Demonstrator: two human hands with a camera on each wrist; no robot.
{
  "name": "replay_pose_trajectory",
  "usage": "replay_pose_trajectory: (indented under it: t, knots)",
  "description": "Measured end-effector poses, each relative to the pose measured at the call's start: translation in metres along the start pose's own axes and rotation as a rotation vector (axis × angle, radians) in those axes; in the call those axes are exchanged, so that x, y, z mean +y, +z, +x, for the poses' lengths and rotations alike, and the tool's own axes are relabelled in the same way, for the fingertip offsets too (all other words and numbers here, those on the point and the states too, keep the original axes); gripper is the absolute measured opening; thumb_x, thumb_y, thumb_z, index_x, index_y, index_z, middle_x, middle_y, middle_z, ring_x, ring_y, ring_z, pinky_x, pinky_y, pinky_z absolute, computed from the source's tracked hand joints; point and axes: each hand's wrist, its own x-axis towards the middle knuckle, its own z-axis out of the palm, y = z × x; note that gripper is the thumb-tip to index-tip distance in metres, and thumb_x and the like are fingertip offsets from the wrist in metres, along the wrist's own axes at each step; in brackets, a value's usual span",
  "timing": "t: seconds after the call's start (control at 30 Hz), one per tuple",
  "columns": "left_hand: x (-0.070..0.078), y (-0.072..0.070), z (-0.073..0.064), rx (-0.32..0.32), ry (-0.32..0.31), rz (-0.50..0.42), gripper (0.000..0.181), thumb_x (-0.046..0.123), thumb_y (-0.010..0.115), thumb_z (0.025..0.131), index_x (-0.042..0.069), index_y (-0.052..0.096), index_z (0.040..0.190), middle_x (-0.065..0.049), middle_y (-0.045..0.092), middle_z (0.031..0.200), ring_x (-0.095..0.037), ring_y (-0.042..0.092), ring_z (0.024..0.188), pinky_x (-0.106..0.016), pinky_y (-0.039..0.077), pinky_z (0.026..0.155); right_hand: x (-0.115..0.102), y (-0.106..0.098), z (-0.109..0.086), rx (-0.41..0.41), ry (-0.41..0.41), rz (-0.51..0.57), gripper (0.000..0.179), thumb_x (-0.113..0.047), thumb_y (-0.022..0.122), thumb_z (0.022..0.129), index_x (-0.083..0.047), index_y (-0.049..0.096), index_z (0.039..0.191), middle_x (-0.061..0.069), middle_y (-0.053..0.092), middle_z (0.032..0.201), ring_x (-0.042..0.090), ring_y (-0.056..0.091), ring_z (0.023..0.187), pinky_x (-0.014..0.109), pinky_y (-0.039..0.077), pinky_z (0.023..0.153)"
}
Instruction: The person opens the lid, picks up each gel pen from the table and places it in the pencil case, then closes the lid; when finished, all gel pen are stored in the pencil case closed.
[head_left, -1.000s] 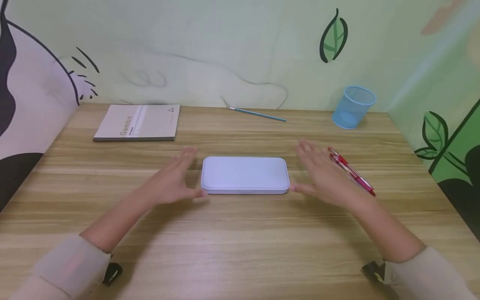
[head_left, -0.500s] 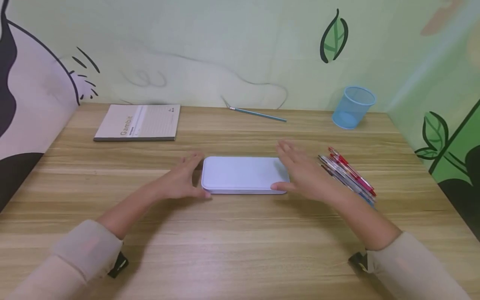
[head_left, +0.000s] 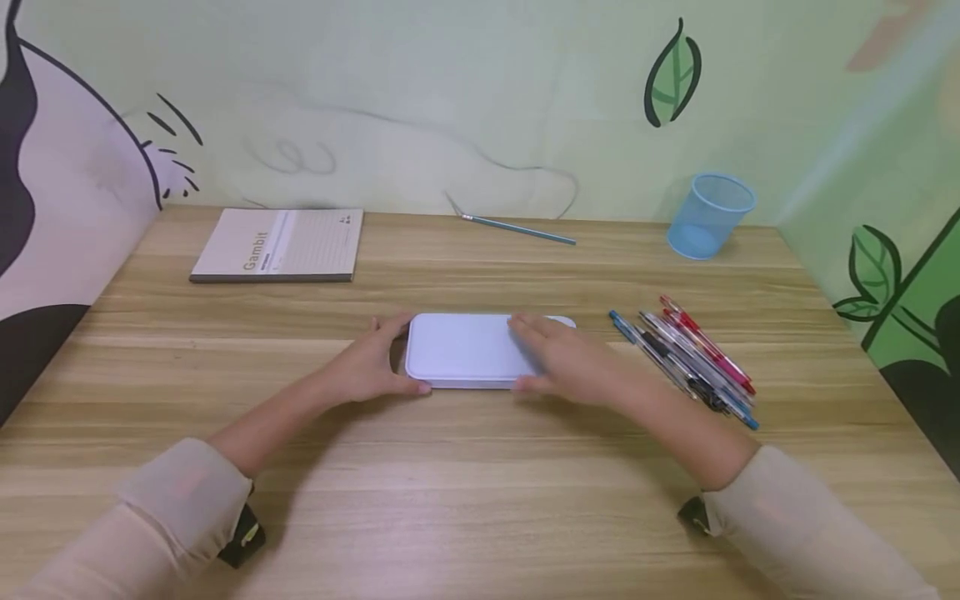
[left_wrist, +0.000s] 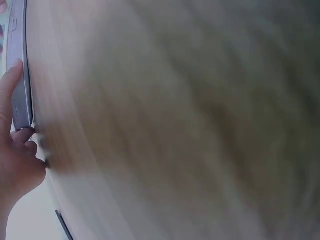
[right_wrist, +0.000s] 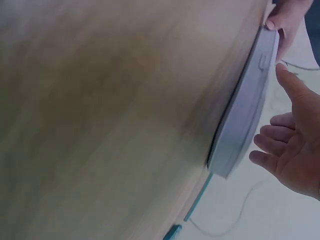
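Observation:
A flat pale-lilac pencil case (head_left: 457, 346) lies closed on the wooden table, its front catch visible in the right wrist view (right_wrist: 242, 105). My left hand (head_left: 367, 362) holds its left end, with the thumb at the front edge and the fingers round the back corner. In the left wrist view the thumb (left_wrist: 12, 82) lies along the front side. Over the right part of the lid is my right hand (head_left: 573, 358), its fingers extended and thumb by the front edge. The right wrist view shows that hand (right_wrist: 300, 140) above the case, apart from it.
Several pens (head_left: 690, 358), in red, blue, black and clear, lie in a bunch right of the case. A notebook (head_left: 281, 246) is at the back left, a blue pencil (head_left: 521, 230) near the wall, and a blue mesh cup (head_left: 708, 218) at the back right.
My right hand has moved left from beside the case to over its lid, and more of the pens now show. My left hand has come slightly right, onto the case's left end.

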Motion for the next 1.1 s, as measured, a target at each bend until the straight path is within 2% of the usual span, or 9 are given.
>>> replay_pose_trajectory:
  t: [0.17,0.4,0.6,0.87,1.1]
  knots:
    - [0.0,0.001,0.0,0.001,0.013,-0.007,0.099,0.034,0.083,0.066,-0.003,0.028,0.14,-0.021,0.042,0.137,-0.031,0.033,0.13,-0.047,-0.004,0.11,-0.011,0.003,0.005,-0.002,-0.04,-0.063,0.072,-0.039,0.068,0.082,0.004,0.043,0.134,0.018,0.041,0.139,0.032,0.038,0.126,0.042,0.034,0.103]
    - [0.0,0.001,-0.001,-0.007,-0.006,0.004,0.102,0.039,0.082,0.066,-0.003,0.027,0.141,-0.021,0.041,0.138,-0.031,0.032,0.131,-0.047,0.002,0.111,-0.019,0.009,0.013,0.058,-0.106,-0.226,0.062,-0.036,0.072,0.078,0.003,0.053,0.122,0.015,0.051,0.125,0.029,0.048,0.115,0.036,0.04,0.098]
    - [0.001,0.001,-0.001,-0.008,-0.018,0.005,0.104,0.041,0.082,0.066,-0.003,0.026,0.142,-0.021,0.039,0.139,-0.032,0.031,0.131,-0.048,0.007,0.111,-0.024,0.014,0.017,0.116,-0.123,-0.337,0.054,-0.029,0.074,0.076,0.004,0.056,0.115,0.013,0.055,0.114,0.027,0.053,0.104,0.034,0.05,0.084]
    - [0.001,0.001,-0.002,-0.003,-0.048,0.01,0.104,0.043,0.082,0.065,-0.002,0.027,0.142,-0.019,0.04,0.139,-0.036,0.03,0.13,-0.051,0.018,0.108,-0.023,0.02,0.018,0.212,-0.214,-0.484,0.047,-0.026,0.067,0.077,0.008,0.061,0.108,0.018,0.06,0.109,0.028,0.058,0.096,0.033,0.055,0.07]
    - [0.001,0.002,-0.002,-0.003,-0.045,0.0,0.103,0.039,0.082,0.065,-0.002,0.027,0.142,-0.02,0.038,0.14,-0.036,0.027,0.132,-0.05,0.009,0.11,-0.022,0.019,0.018,0.215,-0.262,-0.517,0.046,-0.027,0.065,0.077,0.009,0.063,0.105,0.019,0.063,0.106,0.028,0.06,0.093,0.034,0.055,0.071]
